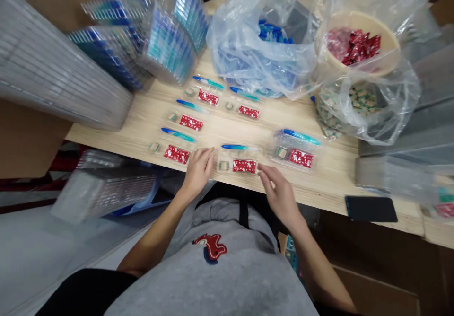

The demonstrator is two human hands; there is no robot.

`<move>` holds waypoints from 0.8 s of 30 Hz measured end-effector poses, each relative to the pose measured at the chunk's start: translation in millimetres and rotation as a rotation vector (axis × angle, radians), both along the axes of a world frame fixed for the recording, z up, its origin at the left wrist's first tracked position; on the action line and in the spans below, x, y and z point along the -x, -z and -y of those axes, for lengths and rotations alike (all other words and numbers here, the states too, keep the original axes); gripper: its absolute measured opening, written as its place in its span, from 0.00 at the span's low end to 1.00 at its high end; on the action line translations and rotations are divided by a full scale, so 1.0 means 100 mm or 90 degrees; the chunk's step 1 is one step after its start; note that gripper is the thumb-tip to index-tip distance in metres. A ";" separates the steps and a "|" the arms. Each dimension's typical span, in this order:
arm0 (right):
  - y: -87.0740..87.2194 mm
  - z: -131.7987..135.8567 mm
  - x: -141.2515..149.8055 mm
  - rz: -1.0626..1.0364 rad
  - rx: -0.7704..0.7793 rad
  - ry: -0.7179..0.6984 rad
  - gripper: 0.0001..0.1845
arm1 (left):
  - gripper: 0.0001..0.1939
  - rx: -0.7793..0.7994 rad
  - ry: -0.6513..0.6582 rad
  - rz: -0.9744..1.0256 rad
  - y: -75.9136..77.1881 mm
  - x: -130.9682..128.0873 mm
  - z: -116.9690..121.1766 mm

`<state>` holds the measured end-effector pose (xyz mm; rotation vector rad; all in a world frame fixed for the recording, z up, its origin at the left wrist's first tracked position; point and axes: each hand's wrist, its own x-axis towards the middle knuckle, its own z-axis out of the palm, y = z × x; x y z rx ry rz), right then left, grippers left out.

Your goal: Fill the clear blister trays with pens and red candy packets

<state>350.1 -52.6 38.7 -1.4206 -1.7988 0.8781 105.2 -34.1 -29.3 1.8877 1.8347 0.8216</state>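
Several clear plastic trays lie open on the wooden table (340,183), each with a blue pen, a red packet and a small eraser. The nearest tray (237,159) sits at the table's front edge and holds a blue pen (234,147), a red packet (244,166) and a small eraser (223,165). My left hand (197,170) rests with curled fingers at the tray's left edge. My right hand (278,189) touches the tray's right end by the red packet, fingers pressed together. What either hand grips is unclear.
Stacks of filled clear packs (166,41) stand at the back left. A plastic bag of blue pens (262,46), a bowl of red packets (358,41) and a bag of erasers (362,100) sit behind. A black phone (371,209) lies at right.
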 end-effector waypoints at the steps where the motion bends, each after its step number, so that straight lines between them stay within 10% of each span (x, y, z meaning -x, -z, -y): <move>1: 0.19 0.08 0.01 0.053 -0.020 0.040 0.15 | 0.18 0.017 0.000 -0.017 0.01 -0.04 0.06; 6: 0.70 0.11 0.17 0.137 -0.019 0.171 0.20 | 0.20 0.068 -0.013 -0.035 0.08 -0.26 0.12; 10: 0.61 0.08 0.29 -0.009 0.128 0.138 0.17 | 0.19 0.025 -0.047 0.067 0.02 -0.08 0.07; 18: 0.46 -0.08 1.21 -0.124 0.222 -0.239 0.12 | 0.16 -0.099 -0.285 -0.010 -0.10 0.97 -0.03; 24: 0.63 -0.38 1.75 -0.118 0.264 -0.217 0.05 | 0.15 0.027 -0.374 0.064 0.06 1.36 -0.17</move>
